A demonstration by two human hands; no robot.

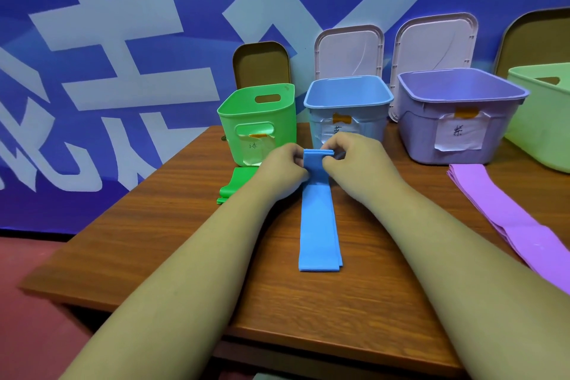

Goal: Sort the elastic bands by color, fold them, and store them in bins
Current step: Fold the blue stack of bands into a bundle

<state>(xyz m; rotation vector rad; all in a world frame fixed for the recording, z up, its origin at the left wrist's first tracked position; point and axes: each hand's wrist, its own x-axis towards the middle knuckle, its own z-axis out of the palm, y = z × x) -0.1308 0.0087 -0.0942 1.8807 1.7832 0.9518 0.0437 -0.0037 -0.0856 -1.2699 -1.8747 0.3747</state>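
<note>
Both forearms point(185, 287) reach fwd over table point(148, 241) to blue band stack point(319, 225), its long axis running straight away from cam, L hand point(285, 165) & R hand point(351, 156) equally near, fingers pinching its far end from either side, just short of blue bin point(348, 102).

I log four bins in a row along the table's point(172, 244) far edge: left bin point(259, 123), middle bin point(348, 111), right bin point(456, 129), end bin point(543, 126). Lids point(350, 52) lean behind them. The left bands point(234, 185), middle bands point(319, 225) and right bands point(509, 213) each lie before their bin. My left hand point(285, 165) and right hand point(354, 157) flank the middle bands' far end.
</note>
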